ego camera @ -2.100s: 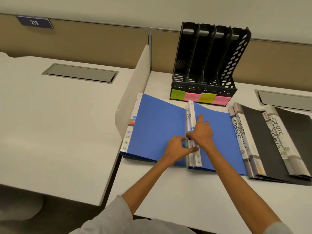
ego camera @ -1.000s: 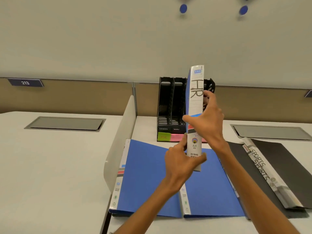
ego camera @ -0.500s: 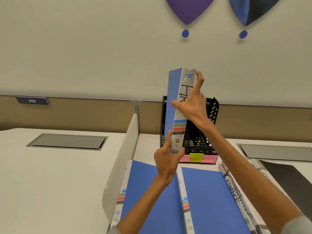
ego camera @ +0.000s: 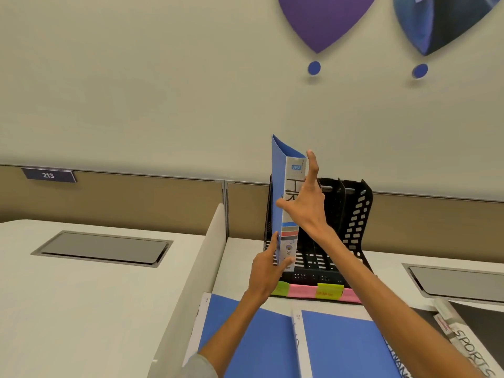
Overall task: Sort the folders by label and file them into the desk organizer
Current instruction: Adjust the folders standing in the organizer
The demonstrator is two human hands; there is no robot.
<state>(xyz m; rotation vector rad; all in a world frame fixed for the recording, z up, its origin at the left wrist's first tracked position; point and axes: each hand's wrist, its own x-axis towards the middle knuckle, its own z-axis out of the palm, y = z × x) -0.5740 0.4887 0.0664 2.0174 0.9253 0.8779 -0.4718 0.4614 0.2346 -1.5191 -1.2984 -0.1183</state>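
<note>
One upright blue folder (ego camera: 278, 186), HR on white spine, left grip (ego camera: 266, 272) pinching base, right grip (ego camera: 308, 208) splayed against spine

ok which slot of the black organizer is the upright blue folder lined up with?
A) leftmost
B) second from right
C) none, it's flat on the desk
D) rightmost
A: the HR folder stands upright at the left end of the black organizer, with the left hand pinching its lower spine. The slots to its right hold nothing visible.
</note>
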